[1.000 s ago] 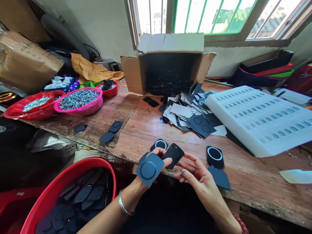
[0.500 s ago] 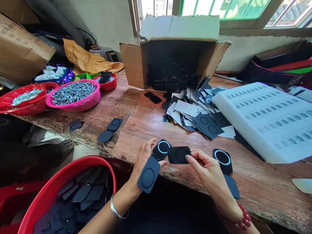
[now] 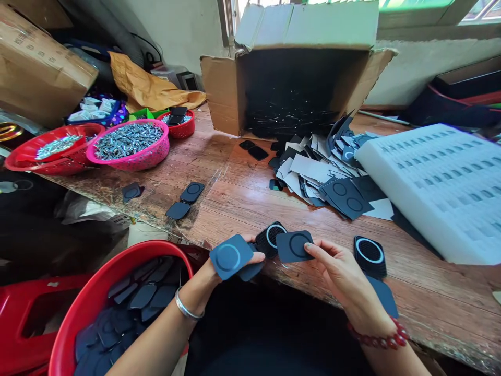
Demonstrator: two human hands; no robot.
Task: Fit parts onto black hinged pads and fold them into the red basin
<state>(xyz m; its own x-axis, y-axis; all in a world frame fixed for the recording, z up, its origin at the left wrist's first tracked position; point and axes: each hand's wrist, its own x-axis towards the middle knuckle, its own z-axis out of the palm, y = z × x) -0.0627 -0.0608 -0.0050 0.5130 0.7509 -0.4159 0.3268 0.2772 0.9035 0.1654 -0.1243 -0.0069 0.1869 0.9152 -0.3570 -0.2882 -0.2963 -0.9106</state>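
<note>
My left hand (image 3: 212, 272) is partly covered by a thin dark square pad with a ring mark (image 3: 230, 257); its thumb sticks out past the pad's right edge, over a second dark square panel (image 3: 250, 270). Just beyond the fingers is a black square piece with a white ring (image 3: 271, 237); whether it joins that panel is hidden. Between thumb and fingers, my right hand (image 3: 338, 269) pinches another dark ring-marked square pad (image 3: 294, 246), which overlaps the white-ringed piece in view. Beside my right hand lies an unfolded black piece with a white ring (image 3: 370, 256).
A red tub (image 3: 58, 334) of dark square pieces stands lower left. Pink basket (image 3: 166, 149) holds small metal parts. An open cardboard box (image 3: 223, 94), loose cards (image 3: 313, 167) and a white foam block (image 3: 422, 193) sit behind. Two unfolded dark pieces (image 3: 191, 192) lie left.
The pad at my left hand has turned from steeply tilted to flatter and moved left, showing the panel behind it. The right-hand pad has tilted, its ring clearer. The whole view has shifted.
</note>
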